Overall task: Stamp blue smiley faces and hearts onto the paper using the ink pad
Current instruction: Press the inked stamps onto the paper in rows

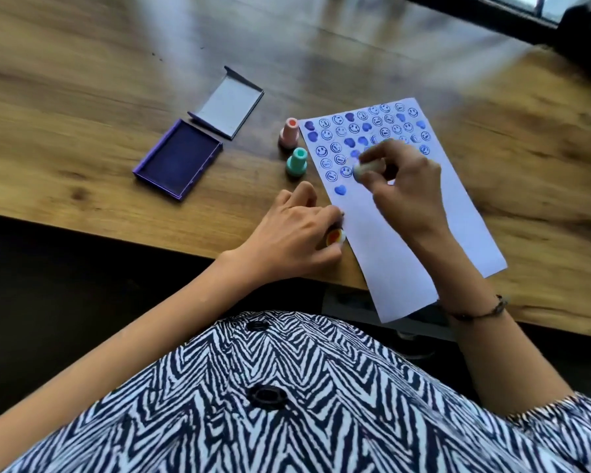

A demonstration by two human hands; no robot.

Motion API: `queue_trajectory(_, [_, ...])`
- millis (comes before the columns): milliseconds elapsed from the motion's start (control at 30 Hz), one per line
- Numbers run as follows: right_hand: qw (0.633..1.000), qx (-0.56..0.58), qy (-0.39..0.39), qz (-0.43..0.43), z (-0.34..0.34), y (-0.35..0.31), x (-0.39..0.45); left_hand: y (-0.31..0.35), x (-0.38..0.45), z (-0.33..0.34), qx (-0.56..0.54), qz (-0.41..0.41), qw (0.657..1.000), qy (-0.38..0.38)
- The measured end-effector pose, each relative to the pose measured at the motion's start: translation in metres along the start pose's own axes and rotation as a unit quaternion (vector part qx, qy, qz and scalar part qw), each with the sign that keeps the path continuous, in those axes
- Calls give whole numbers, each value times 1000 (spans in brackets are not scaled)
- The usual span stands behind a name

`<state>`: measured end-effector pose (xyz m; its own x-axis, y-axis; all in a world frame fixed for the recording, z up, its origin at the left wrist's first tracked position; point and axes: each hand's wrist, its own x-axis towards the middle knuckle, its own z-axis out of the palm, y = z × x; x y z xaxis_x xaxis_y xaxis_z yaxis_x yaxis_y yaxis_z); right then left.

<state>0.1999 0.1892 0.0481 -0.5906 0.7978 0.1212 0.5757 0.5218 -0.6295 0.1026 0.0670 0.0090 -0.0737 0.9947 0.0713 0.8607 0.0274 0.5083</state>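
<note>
A white paper (413, 233) lies on the wooden table, its upper half covered with blue smiley faces and hearts. My right hand (403, 186) hovers over the paper and pinches a small pale stamp (364, 169) near the lowest row of prints. My left hand (294, 233) rests at the paper's left edge, closed around an orange-topped stamp (335, 236). The open purple ink pad (178, 158) sits to the left, its lid (229, 107) folded back.
A pink stamp (290, 133) and a teal stamp (297, 162) stand upright between the ink pad and the paper. The table's front edge (116, 230) runs just below my left hand. A dark window frame (526, 22) is at the far right.
</note>
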Motion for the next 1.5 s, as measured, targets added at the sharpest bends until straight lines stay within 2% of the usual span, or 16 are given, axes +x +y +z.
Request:
queue_trajectory(67, [995, 80, 23, 49, -9, 1, -7, -1, 0, 0, -5, 0, 1000, -2])
queue_trajectory(133, [985, 142, 11, 93, -11, 3, -11, -2, -1, -1, -9, -2, 1000, -3])
queue_trajectory(267, [975, 175, -1, 133, -10, 5, -15, -2, 0, -2, -13, -4, 1000, -20])
queue_trajectory(333, [971, 194, -6, 141, -10, 4, -17, 0, 1, -1, -57, -23, 998, -8])
queue_trajectory(433, [957, 250, -21, 148, -11, 1, -21, 2, -3, -5, -221, -84, 967, 89])
queue_trajectory(500, [949, 275, -28, 150, -12, -1, -25, 3, -4, -9, -268, -119, 947, 134])
queue_trajectory(700, [936, 304, -38, 175, -10, -3, -30, 3, -6, -7, -369, -162, 903, 145])
queue_trajectory(833, [921, 346, -73, 161, -8, -9, -34, 2, -9, -5, -477, -167, 848, 158])
queue_trajectory(900, [923, 349, -86, 139, -7, -14, -35, 1, -9, -4, -508, -160, 831, 161])
queue_trajectory(1167, [924, 348, -104, 121, -1, -30, -31, -4, -15, -8, -515, -168, 819, 187])
queue_trajectory(1267, [951, 281, -110, 61, 4, -45, -25, -10, -28, -15, -498, -210, 807, 238])
queue_trajectory(1367, [977, 174, -103, -61, 28, -73, -10, -20, -48, -22, -497, -272, 755, 330])
queue_trajectory(1433, [976, 93, -105, -169, 58, -100, 2, -28, -62, -27, -526, -320, 687, 386])
queue_trajectory(1500, [959, 24, -139, -246, 92, -125, 15, -33, -72, -31, -568, -352, 612, 424])
